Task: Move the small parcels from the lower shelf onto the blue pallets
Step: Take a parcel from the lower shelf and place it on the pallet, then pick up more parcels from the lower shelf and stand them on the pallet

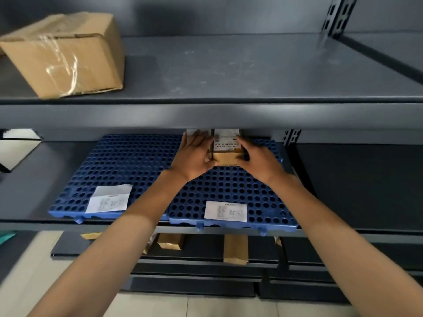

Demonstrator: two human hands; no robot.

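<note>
Two blue perforated pallets [128,161] lie side by side on the middle shelf. At their far edge stands a small brown parcel [226,156] with a white barcode label on top. My left hand [194,154] covers a second parcel [191,132] beside it, thumb against the brown one. My right hand [256,159] grips the brown parcel's right side with curled fingers. Several small brown parcels [235,249] lie on the lower shelf, partly hidden by the middle shelf's edge.
Two white paper slips [109,199] lie on the pallets' front part. A large taped cardboard box [66,53] sits at the left of the upper shelf [229,72]. A perforated upright [290,136] stands at the right. Pale floor tiles show below.
</note>
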